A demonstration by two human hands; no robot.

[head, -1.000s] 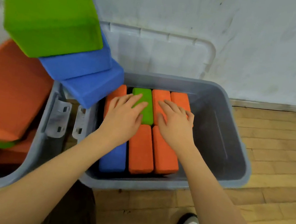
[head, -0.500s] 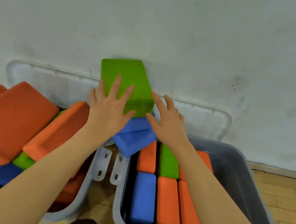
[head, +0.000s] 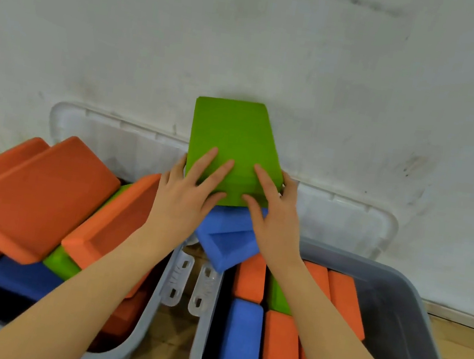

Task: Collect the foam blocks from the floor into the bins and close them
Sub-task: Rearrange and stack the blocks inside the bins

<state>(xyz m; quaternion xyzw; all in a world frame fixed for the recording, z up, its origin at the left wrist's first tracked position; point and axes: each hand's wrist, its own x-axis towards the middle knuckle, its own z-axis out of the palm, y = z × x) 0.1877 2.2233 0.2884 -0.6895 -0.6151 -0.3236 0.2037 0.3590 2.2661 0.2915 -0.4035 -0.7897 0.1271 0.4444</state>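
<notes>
A big green foam block (head: pixel 231 135) leans against the wall on top of two blue blocks (head: pixel 229 241), above the gap between two grey bins. My left hand (head: pixel 185 199) and my right hand (head: pixel 272 215) grip the green block's near end from either side, fingers spread over its face. The right bin (head: pixel 411 322) holds orange, blue and green blocks packed in rows. Large orange blocks (head: pixel 33 195) are heaped over blue and green ones in the left bin (head: pixel 142 331).
Two translucent lids (head: pixel 343 220) stand against the white wall behind the bins. White latches (head: pixel 178 278) hang on the bins' facing walls. Wooden floor shows between the bins and at the far right.
My hands left the packed blocks in the right bin, rose to the green block and now clasp its near end from both sides. The view has tilted up toward the wall.
</notes>
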